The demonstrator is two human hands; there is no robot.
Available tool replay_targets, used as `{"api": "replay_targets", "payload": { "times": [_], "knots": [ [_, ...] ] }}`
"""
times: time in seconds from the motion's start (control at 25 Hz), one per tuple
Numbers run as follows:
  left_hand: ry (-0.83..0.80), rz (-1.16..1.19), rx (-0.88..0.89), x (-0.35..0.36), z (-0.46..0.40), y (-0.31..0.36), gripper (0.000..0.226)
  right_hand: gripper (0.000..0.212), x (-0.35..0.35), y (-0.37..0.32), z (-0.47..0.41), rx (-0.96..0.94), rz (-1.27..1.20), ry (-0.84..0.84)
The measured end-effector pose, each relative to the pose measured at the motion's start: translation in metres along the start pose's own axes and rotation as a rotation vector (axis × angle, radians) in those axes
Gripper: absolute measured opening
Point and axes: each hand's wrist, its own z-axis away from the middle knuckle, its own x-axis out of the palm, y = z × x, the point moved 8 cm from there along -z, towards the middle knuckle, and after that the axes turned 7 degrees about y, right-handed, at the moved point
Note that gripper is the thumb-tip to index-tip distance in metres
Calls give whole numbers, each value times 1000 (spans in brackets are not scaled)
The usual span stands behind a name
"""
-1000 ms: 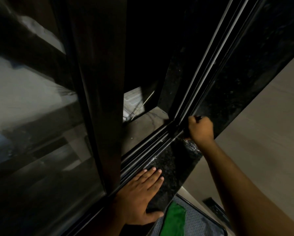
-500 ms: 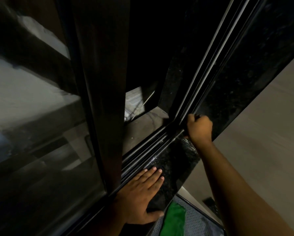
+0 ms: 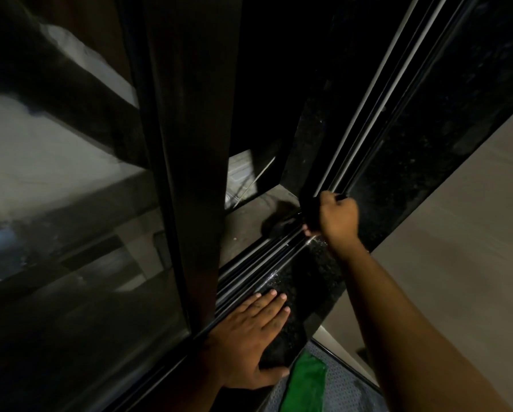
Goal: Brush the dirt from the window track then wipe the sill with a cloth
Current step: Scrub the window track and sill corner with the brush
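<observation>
— Where are my hands?
— I see my right hand (image 3: 337, 217) fisted around a dark brush (image 3: 308, 208) at the window track (image 3: 249, 281), its bristles hard to make out. My left hand (image 3: 251, 337) lies flat, fingers spread, on the sill (image 3: 302, 283) beside that track.
— The cloth?
— The green cloth (image 3: 307, 382) lies below the sill's edge.

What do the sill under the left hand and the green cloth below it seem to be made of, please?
The sill looks like polished dark stone, perhaps granite: black, speckled, with glints. The green cloth looks like soft matte fabric, possibly microfibre; the dim light leaves that open.
</observation>
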Motion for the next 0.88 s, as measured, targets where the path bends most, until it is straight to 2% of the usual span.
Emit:
{"api": "replay_targets", "payload": {
  "times": [0.04,0.08,0.2,0.28,0.4,0.48,0.52,0.56,0.64,0.68,0.76,0.8,0.88],
  "knots": [
    [4,2,-2,0,0,0,88,32,-8,-1,-5,-42,33,76],
    [11,7,-6,0,0,-1,88,32,-12,0,-8,-39,49,84],
    [16,25,-13,2,1,-1,88,30,-10,9,-11,59,-120,33],
    [10,44,-29,3,2,-2,88,28,-21,9,-20,37,-126,130],
    [6,27,-2,4,0,-2,89,31,-16,13,-20,75,-132,21],
    [15,19,0,4,0,-2,88,28,-23,17,-20,72,-225,117],
    [10,25,2,5,0,-2,88,28,-26,18,-21,44,-190,164],
    [2,31,4,6,0,-2,89,29,-22,19,-19,39,-146,137],
    [0,29,-7,7,1,-3,89,30,-1,25,-8,96,-125,-39],
    [0,26,-11,9,1,-3,90,30,2,26,-6,99,-134,-41],
    [-2,27,-10,11,1,-3,90,32,-12,22,-9,11,-111,139],
    [-8,33,-10,13,2,-3,91,35,-16,19,-10,-27,-64,165],
    [-7,41,-15,13,1,-5,91,33,-11,16,-10,-19,-28,51]
  ]
}}
